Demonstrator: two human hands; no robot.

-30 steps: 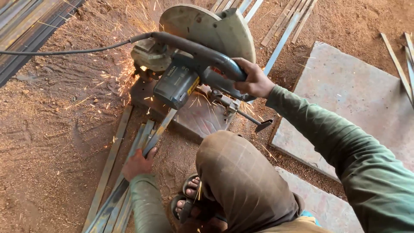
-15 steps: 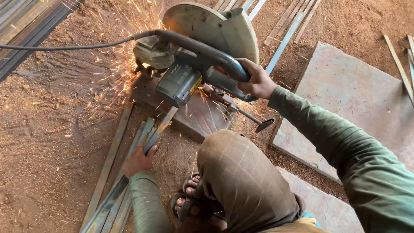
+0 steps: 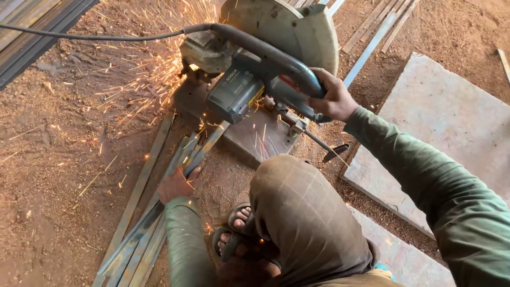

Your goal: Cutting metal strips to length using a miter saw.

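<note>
Head view catches the cut mid-stroke: right hand (image 3: pixel 332 98) has its fingers wrapped tight round the handle of the chop saw (image 3: pixel 255 69), blade guard at twelve o'clock, sparks (image 3: pixel 154 69) spraying toward ten. Left hand (image 3: pixel 178 183) presses fingers down on the metal strip (image 3: pixel 204 151), which runs from seven o'clock up under the blade, atop a bundle of strips (image 3: pixel 141 239) on the dirt floor (image 3: pixel 48 159). Judging by this, steady downward pressure and a firm hold on the strip are called for.

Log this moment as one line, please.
right hand: shut on handle of grey metal chop saw | left hand: pressing long grey metal strips | orange sparks: flying left | ground: reddish dirt
</note>
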